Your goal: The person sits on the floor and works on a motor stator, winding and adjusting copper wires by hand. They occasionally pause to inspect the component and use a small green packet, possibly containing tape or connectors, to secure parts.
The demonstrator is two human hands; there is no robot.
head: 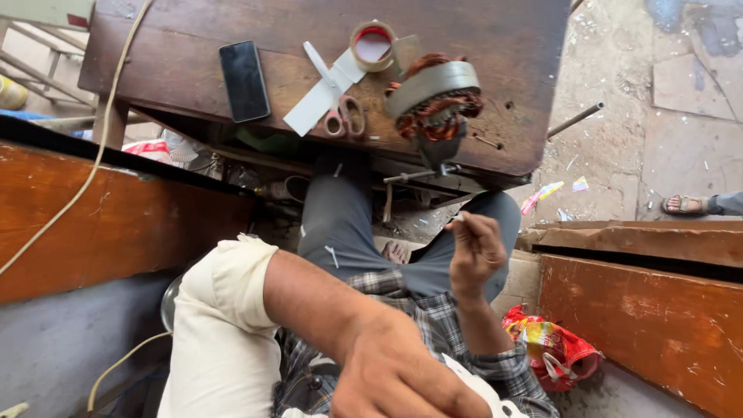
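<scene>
Left hand (402,375) low in the foreground, knuckles up, fingers curled over a white piece, grip partly hidden; right hand (476,251) raised, wrist bent, fingertips pinched on a small pale sliver; above, on the bench (170,62), stands the copper-wound stator (433,97); scissors (344,116) just beside it.

copper-orange stator windings (433,104); checked shirt (433,317)
</scene>
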